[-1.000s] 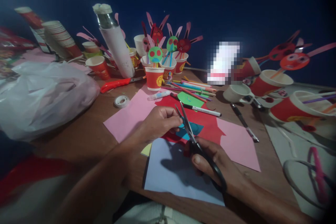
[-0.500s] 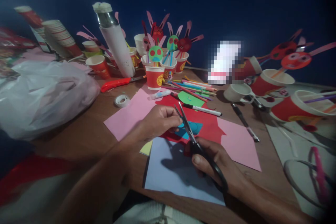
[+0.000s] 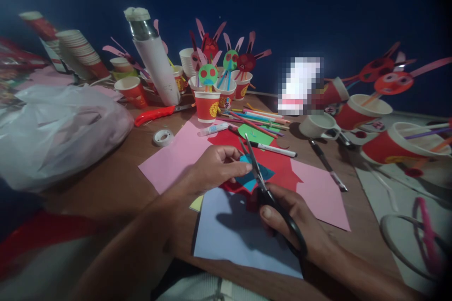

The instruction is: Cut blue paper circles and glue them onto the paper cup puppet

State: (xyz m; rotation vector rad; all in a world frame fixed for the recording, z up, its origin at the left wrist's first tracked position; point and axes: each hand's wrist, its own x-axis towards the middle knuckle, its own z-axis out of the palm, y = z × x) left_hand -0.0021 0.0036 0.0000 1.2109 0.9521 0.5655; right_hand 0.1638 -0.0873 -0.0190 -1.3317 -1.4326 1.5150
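Note:
My left hand (image 3: 215, 167) pinches a small blue paper piece (image 3: 251, 175) above the table. My right hand (image 3: 289, 223) grips black-handled scissors (image 3: 263, 183), fingers through the loops, and the blades are spread over the blue piece. Under both hands lie a red sheet (image 3: 282, 164), pink sheets (image 3: 176, 157) and a pale lavender sheet (image 3: 233, 235) near the front edge.
Red paper cups with paper bunny faces on straws (image 3: 208, 99) stand at the back. Coloured pens (image 3: 257, 120), a black marker (image 3: 273, 149), a tape roll (image 3: 163, 137), a red utility knife (image 3: 155, 114), a white tube (image 3: 155, 61) and a white plastic bag (image 3: 60, 127) surround them. More cups (image 3: 395, 143) stand at right.
The blue piece has turned slightly in my left hand and the scissors have shifted a little along it. Both hands stay in nearly the same place.

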